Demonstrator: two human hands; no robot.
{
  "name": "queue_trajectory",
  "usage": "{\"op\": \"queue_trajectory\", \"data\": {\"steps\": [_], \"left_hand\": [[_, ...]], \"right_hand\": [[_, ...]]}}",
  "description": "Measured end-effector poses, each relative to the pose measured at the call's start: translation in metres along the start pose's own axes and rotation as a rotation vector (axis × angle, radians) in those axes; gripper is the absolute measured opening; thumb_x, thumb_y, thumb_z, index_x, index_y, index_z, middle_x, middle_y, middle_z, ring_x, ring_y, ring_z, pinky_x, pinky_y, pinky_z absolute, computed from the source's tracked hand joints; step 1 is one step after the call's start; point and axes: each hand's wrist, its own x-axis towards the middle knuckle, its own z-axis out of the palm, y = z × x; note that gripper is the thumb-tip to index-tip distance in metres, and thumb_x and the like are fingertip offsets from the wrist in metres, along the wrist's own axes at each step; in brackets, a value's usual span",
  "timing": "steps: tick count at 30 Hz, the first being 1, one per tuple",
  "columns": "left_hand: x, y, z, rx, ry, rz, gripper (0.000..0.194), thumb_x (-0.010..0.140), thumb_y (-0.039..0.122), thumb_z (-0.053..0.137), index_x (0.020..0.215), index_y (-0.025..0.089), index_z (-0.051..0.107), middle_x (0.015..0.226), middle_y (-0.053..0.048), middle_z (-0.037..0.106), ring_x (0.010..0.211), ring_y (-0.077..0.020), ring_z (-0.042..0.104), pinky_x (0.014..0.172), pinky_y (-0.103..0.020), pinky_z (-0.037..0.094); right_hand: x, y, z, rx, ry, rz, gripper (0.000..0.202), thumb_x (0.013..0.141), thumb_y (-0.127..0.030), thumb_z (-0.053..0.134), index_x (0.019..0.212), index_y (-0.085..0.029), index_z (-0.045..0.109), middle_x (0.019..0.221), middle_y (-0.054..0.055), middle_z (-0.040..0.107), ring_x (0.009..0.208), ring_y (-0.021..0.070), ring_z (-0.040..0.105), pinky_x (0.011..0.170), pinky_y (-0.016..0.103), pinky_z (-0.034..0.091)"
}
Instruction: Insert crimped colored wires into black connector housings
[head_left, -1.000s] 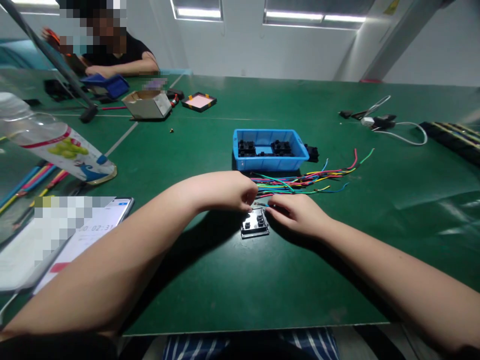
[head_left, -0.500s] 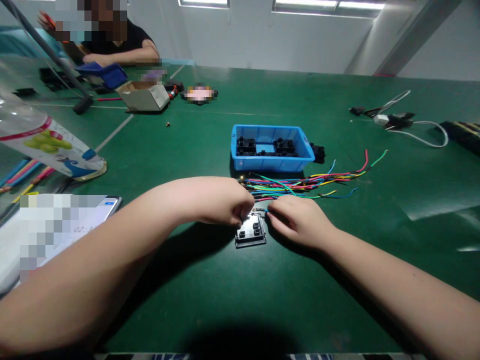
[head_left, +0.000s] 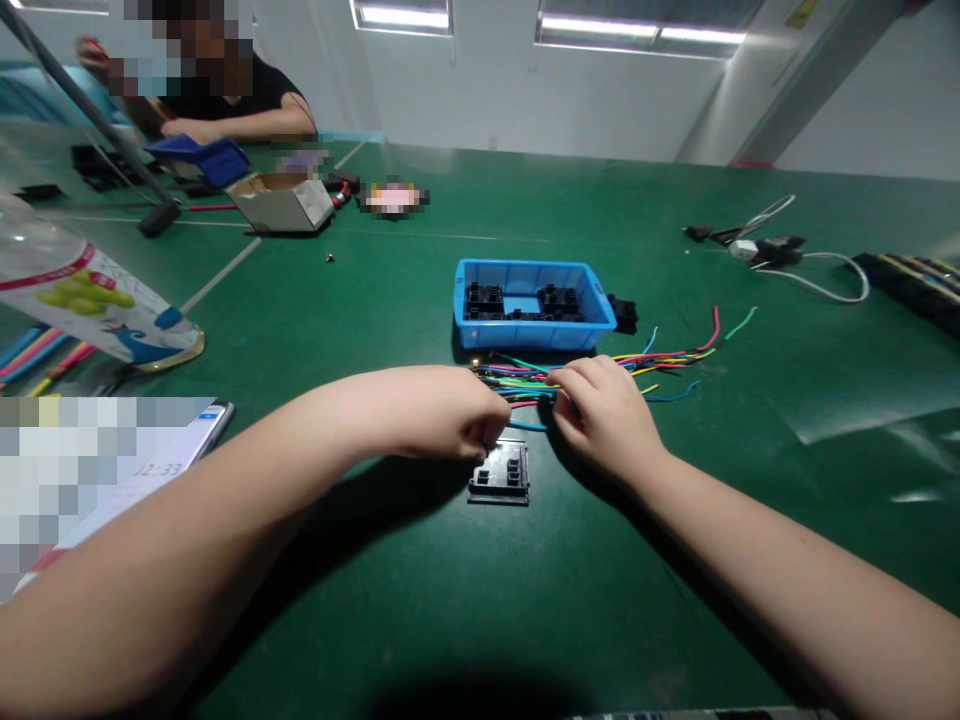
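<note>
My left hand (head_left: 484, 415) is closed, its fingertips pinched at the upper left edge of a black plastic plate (head_left: 499, 487). That plate lies flat on the table, with small raised blocks on its face. What else the left fingers hold is hidden. Just right of it, my right hand (head_left: 611, 410) has curled fingers down on a bundle of coloured wires (head_left: 517, 380), and its fingertips are partly hidden among them. A short length of blue wire (head_left: 530, 426) shows between the plate and the right hand.
A blue bin (head_left: 536, 335) with black plastic parts stands behind the wires; another black part (head_left: 624, 314) lies beside it. A phone (head_left: 172, 460) and a tilted bottle (head_left: 97, 290) are at left. Across the table sits a person (head_left: 262, 105) near a cardboard box (head_left: 281, 205).
My right hand has moved up and slightly right, from beside the plate onto the wire bundle. My left hand has stayed at the plate. The whole view has shifted slightly.
</note>
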Motion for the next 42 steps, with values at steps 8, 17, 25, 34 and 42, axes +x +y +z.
{"op": "queue_trajectory", "data": {"steps": [8, 17, 25, 34, 42], "left_hand": [[-0.004, 0.009, -0.014, 0.101, 0.139, -0.06, 0.017, 0.091, 0.028, 0.053, 0.09, 0.019, 0.068, 0.084, -0.002, 0.071, 0.067, -0.0125, 0.059, 0.058, -0.023, 0.036], [-0.002, 0.009, -0.01, 0.163, 0.105, -0.109, 0.022, 0.091, 0.034, 0.05, 0.092, 0.02, 0.068, 0.079, -0.002, 0.07, 0.061, -0.0127, 0.057, 0.053, -0.024, 0.032], [0.001, 0.004, -0.007, 0.197, 0.081, -0.183, 0.026, 0.091, 0.038, 0.049, 0.095, 0.022, 0.068, 0.083, -0.004, 0.071, 0.065, -0.0154, 0.059, 0.054, -0.025, 0.034], [0.003, 0.0, -0.005, 0.232, 0.091, -0.19, 0.031, 0.091, 0.039, 0.045, 0.095, 0.021, 0.07, 0.084, -0.006, 0.072, 0.066, -0.0168, 0.06, 0.055, -0.026, 0.035], [0.003, -0.003, -0.005, 0.3, 0.197, -0.235, 0.03, 0.091, 0.039, 0.043, 0.093, 0.022, 0.067, 0.083, -0.005, 0.071, 0.066, -0.0179, 0.061, 0.053, -0.027, 0.031]], "right_hand": [[0.001, 0.003, 0.005, 0.079, -0.005, 0.053, 0.026, 0.089, -0.02, 0.053, 0.112, -0.018, 0.066, 0.128, 0.009, 0.066, 0.121, 0.03, 0.051, 0.099, 0.046, 0.038], [-0.002, -0.002, 0.005, 0.063, -0.044, 0.033, 0.028, 0.093, -0.023, 0.049, 0.114, -0.016, 0.067, 0.128, 0.009, 0.068, 0.127, 0.0296, 0.052, 0.103, 0.049, 0.034], [-0.003, -0.005, 0.003, 0.068, -0.067, 0.007, 0.034, 0.091, -0.02, 0.046, 0.119, -0.015, 0.065, 0.129, 0.01, 0.067, 0.128, 0.0296, 0.051, 0.107, 0.051, 0.031], [-0.003, -0.005, 0.004, 0.053, -0.093, 0.007, 0.033, 0.092, -0.02, 0.046, 0.118, -0.013, 0.065, 0.128, 0.01, 0.067, 0.128, 0.0294, 0.052, 0.11, 0.053, 0.029], [-0.005, -0.006, 0.001, 0.123, 0.016, -0.118, 0.035, 0.092, -0.017, 0.047, 0.124, -0.016, 0.062, 0.132, 0.012, 0.064, 0.127, 0.028, 0.053, 0.11, 0.052, 0.033]]}}
